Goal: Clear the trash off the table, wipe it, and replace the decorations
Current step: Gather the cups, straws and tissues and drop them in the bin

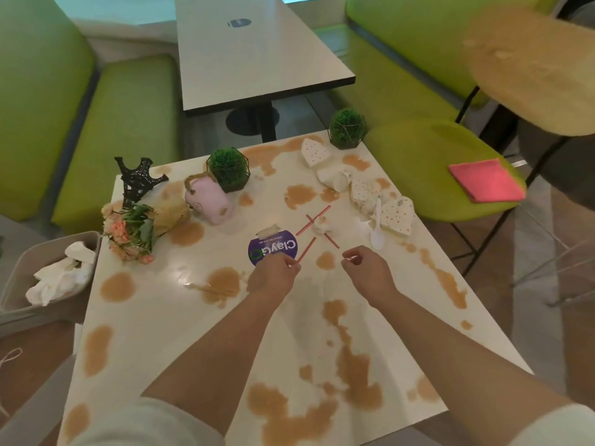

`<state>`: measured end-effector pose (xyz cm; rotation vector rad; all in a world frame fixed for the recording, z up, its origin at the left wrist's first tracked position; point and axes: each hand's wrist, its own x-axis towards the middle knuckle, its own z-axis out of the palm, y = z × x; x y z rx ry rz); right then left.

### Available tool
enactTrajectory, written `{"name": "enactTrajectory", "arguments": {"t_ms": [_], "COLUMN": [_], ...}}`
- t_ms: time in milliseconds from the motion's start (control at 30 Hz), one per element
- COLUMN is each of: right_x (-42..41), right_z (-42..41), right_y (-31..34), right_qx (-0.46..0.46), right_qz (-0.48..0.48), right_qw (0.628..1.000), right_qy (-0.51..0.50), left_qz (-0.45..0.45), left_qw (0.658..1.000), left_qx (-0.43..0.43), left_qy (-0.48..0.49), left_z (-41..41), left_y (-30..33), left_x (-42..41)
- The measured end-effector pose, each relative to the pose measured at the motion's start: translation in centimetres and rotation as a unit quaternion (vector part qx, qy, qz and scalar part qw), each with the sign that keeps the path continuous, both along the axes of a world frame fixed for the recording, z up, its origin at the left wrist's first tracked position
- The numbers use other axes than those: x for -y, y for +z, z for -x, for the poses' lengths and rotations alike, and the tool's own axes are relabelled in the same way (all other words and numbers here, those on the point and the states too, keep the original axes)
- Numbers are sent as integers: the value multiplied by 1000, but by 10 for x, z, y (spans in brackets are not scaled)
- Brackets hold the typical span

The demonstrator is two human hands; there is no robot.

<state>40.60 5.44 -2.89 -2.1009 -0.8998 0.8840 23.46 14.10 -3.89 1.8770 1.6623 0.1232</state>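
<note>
While the table (167,329) is not yet wiped of brown stains, the left hand (276,274) pinches a red straw (306,250) and the right hand (363,268) pinches another small piece. Clearing trash seems in hand; next, carry these to the bin (19,272). Farther, crumpled napkins (380,201) wait.

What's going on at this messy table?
A person is clearing litter off a stained table. The left hand pinches a thin red straw; the right hand pinches something small, too. More straws, crumpled napkins and a plastic spoon remain. A bin beside the table already holds tissues.
</note>
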Motion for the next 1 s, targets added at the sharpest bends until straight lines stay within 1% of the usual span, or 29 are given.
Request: {"name": "enactTrajectory", "arguments": {"t_ms": [233,300,433,467,533,633,700,767,833,900,1000], "right_x": [-49,-66,-86,-91,-98,-105,-108,-108,-109,-110,-111], "right_z": [-8,-11,-15,-15,-15,-19,-23,-25,-24,-22,-14], "right_y": [-16,-22,-28,-31,-34,-40,-46,-52,-52,-49,-40], "right_qx": [46,64,112,137,196,289,298,280,274,242,162], "right_qz": [-2,-3,-15,-17,-6,52,71,59,51,43,-4], "right_qw": [999,998,993,990,975,935,924,932,938,954,979], "right_qy": [22,20,22,39,105,198,228,224,208,170,122], "left_qz": [-2,3,29,38,48,46,42,39,42,43,36], "left_qw": [990,988,987,987,987,986,989,994,999,997,977], "left_qx": [-117,-133,-139,-136,-134,-134,-120,-93,-33,44,151], "left_qy": [-76,-83,-70,-71,-76,-83,-73,-47,0,55,149], "left_z": [-9,-10,-9,-10,-11,-12,-11,-8,-4,1,10], "left_y": [-18,-23,-26,-27,-28,-30,-28,-25,-20,-17,-14], "left_x": [-26,-36,-47,-47,-45,-38,-37,-35,-35,-36,-35]}}
